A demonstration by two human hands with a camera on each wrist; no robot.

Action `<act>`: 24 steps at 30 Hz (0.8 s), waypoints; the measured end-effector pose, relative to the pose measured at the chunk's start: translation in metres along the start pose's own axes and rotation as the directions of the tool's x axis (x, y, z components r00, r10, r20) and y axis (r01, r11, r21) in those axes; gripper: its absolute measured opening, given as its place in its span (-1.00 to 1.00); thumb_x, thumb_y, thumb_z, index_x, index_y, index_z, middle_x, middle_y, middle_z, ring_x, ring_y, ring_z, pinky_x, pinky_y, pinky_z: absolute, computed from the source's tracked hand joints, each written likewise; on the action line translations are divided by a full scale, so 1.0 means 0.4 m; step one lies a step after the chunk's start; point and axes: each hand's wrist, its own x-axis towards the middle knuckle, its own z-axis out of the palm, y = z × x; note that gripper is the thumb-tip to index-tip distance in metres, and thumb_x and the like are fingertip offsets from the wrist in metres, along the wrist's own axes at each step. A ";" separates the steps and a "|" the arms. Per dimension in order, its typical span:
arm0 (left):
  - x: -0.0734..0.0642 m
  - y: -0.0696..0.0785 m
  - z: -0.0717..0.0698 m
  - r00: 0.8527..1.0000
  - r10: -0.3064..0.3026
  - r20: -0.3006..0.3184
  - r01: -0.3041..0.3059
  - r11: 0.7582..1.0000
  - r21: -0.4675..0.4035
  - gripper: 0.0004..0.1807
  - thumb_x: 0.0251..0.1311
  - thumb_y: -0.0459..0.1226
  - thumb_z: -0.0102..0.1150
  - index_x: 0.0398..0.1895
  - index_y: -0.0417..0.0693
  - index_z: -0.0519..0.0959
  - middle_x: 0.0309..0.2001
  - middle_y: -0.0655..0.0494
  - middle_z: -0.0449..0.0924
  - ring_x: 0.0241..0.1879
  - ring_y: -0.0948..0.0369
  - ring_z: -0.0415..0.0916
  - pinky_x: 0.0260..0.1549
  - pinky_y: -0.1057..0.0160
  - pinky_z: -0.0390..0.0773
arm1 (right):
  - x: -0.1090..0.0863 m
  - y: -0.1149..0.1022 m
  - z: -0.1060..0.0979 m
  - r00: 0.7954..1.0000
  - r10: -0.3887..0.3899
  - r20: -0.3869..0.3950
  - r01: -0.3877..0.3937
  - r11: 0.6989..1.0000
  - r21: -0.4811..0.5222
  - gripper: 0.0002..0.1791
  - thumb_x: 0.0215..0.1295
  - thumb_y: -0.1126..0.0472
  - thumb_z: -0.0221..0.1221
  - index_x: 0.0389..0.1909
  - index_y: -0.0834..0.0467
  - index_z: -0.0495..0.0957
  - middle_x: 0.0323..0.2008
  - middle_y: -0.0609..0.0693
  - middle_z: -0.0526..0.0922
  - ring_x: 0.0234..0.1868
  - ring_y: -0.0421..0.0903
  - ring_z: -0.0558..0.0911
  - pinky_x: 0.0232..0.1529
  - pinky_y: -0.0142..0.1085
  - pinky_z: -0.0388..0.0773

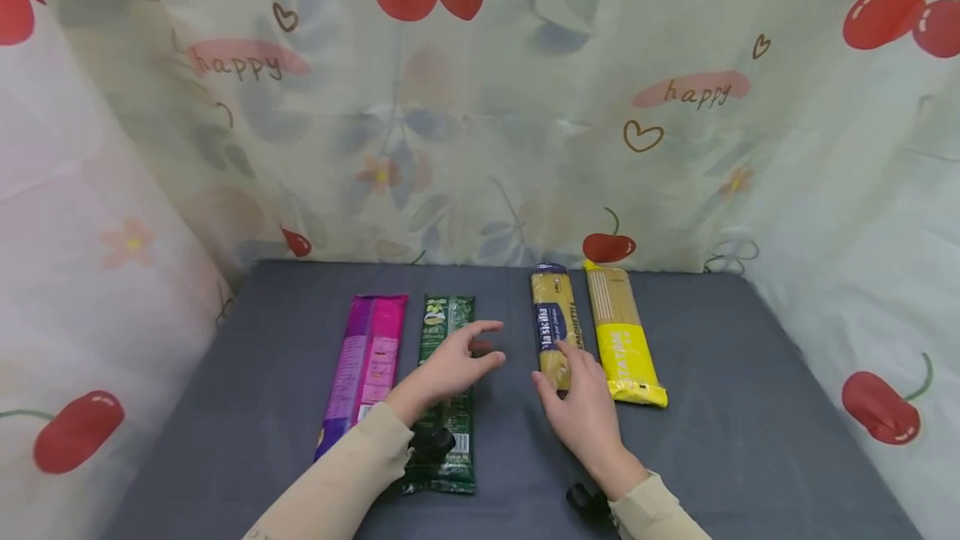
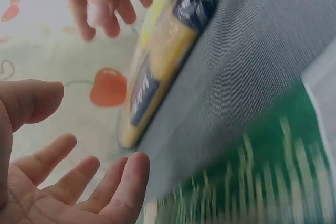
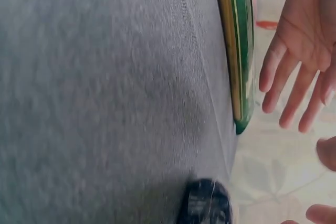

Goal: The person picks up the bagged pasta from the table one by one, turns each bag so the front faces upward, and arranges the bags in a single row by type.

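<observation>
My left hand hovers over the green pasta packet, thumb and fingers spread, holding nothing. In the left wrist view that hand shows its palm, fingers apart. My right hand reaches over the near end of the blue-and-clear spaghetti packet, its fingertips overlapping the wrapper in the head view. The left wrist view shows the right hand's fingers hanging loosely, close by the spaghetti packet. Right of it lies a yellow-and-clear packet of long pasta.
A purple and pink packet lies left of the green one. All four lie lengthwise on a dark grey cloth-covered table. Printed curtains with cherries rise at the back and both sides.
</observation>
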 end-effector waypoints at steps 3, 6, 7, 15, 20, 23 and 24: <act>-0.012 -0.009 -0.026 1.000 0.005 -0.011 -0.005 1.000 0.015 -0.42 0.29 -0.05 0.20 0.37 0.29 0.32 0.40 0.15 0.20 0.29 0.02 0.31 0.03 -0.05 0.49 | -0.005 -0.005 0.006 1.000 -0.021 0.010 0.021 1.000 0.010 -0.23 0.21 -0.19 0.26 0.34 0.12 0.33 0.21 0.12 0.43 0.16 0.09 0.42 0.14 0.06 0.41; -0.021 -0.016 -0.046 1.000 0.005 -0.011 -0.004 1.000 0.028 -0.40 0.27 -0.02 0.22 0.37 0.33 0.31 0.41 0.13 0.18 0.30 0.02 0.30 0.02 -0.04 0.50 | -0.009 -0.012 0.012 0.999 -0.034 0.028 0.033 0.999 0.033 -0.17 0.18 -0.28 0.23 0.35 0.11 0.32 0.22 0.10 0.42 0.17 0.07 0.43 0.13 0.06 0.43; -0.023 -0.018 -0.051 1.000 0.008 -0.015 -0.007 0.999 0.042 -0.38 0.25 0.00 0.23 0.37 0.33 0.31 0.41 0.12 0.18 0.29 0.02 0.30 0.02 -0.04 0.50 | -0.011 -0.014 0.016 0.999 -0.038 0.032 0.037 0.999 0.040 -0.16 0.18 -0.30 0.22 0.35 0.11 0.31 0.22 0.10 0.42 0.16 0.06 0.44 0.11 0.05 0.44; -0.024 -0.034 -0.090 0.995 0.023 -0.093 -0.010 0.991 0.136 -0.37 0.21 -0.05 0.28 0.36 0.28 0.35 0.33 0.07 0.29 0.23 0.02 0.36 -0.05 -0.03 0.54 | -0.028 -0.042 0.039 0.996 -0.055 0.072 0.046 0.992 0.118 -0.14 0.15 -0.34 0.21 0.36 0.08 0.34 0.16 0.02 0.47 0.07 0.01 0.50 -0.01 -0.06 0.52; -0.014 -0.045 -0.111 0.986 0.035 -0.163 -0.010 0.988 0.154 -0.38 0.22 -0.17 0.29 0.36 0.08 0.38 0.33 -0.02 0.28 0.22 -0.06 0.37 -0.09 -0.02 0.56 | -0.040 -0.060 0.056 0.989 -0.035 0.143 0.011 0.986 0.167 -0.16 0.14 -0.31 0.26 0.36 0.05 0.33 0.19 -0.03 0.45 0.11 -0.04 0.50 -0.02 -0.12 0.54; 0.005 -0.057 -0.121 0.976 0.036 -0.212 -0.003 0.988 0.154 -0.40 0.23 -0.22 0.28 0.34 -0.02 0.39 0.33 -0.08 0.28 0.22 -0.09 0.36 -0.06 -0.03 0.55 | -0.052 -0.070 0.064 0.976 -0.045 0.212 -0.001 0.977 0.212 -0.17 0.16 -0.29 0.25 0.36 0.05 0.32 0.21 -0.01 0.44 0.13 -0.03 0.48 -0.01 -0.11 0.53; 0.012 -0.061 -0.124 0.973 0.033 -0.227 0.001 0.989 0.150 -0.41 0.24 -0.23 0.27 0.34 -0.03 0.39 0.33 -0.09 0.28 0.23 -0.09 0.35 -0.04 -0.04 0.54 | -0.058 -0.073 0.067 0.970 -0.054 0.239 -0.003 0.973 0.230 -0.17 0.17 -0.28 0.25 0.37 0.06 0.31 0.21 0.00 0.44 0.14 -0.01 0.48 -0.01 -0.10 0.53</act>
